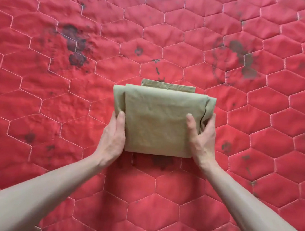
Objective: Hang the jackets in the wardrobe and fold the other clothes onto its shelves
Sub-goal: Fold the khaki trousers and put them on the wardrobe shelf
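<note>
Head view, garment: a khaki folded garment [158,121], squared into a compact packet, lies on or just over a red quilted mattress [56,90] near the frame's centre; whether it is lifted clear cannot be told.
Head view, long axis: the packet is nearly square, slightly wider along the 9-to-3 line; an under layer peeks out at its 12 o'clock edge.
Head view, left hand: the left hand [112,139] clasps the packet's 9 o'clock edge near the lower corner, thumb on top, fingers curled under and hidden.
Head view, right hand: the right hand [203,137] clasps the 3 o'clock edge, thumb laid over the top face, fingers wrapped round the bunched side folds.
Head view, key relation: the garment sits squarely between both hands, at 12 o'clock from the wrists; neither hand is nearer, so a level two-handed lift seems to fit.
Head view, destination: no wardrobe or shelf shows; carrying there is likely the next step.
Head view, risk: the loose folds at 3 o'clock might slip open if the hold slackens.
</note>
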